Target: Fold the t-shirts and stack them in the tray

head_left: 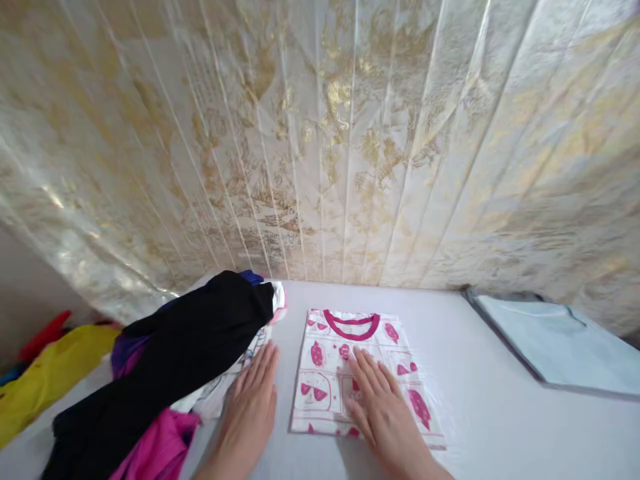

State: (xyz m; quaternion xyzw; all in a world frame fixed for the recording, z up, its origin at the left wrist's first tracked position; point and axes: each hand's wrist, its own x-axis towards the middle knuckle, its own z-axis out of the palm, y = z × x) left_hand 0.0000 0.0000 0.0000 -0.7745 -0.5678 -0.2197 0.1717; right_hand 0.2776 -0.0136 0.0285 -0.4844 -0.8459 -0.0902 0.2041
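Pink-print shirt (327,370) lies folded into a near-rectangle on the smooth white desk (475,413) under the right hand (383,403), flat and ungripping; the left hand (253,403), grip likewise open and empty, is spread beside a matte black garment (190,340). Sideways drag from the right palm could wrinkle the thin-looking cloth or skew its curved collar (353,337).

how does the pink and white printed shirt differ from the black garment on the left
The printed shirt is white with pink pictures and a pink collar; the black garment looks plain.
The printed shirt is folded flat and neat, while the black garment is draped loosely over other clothes.
The right hand is over the printed shirt, not the black garment.
Both are cloth.
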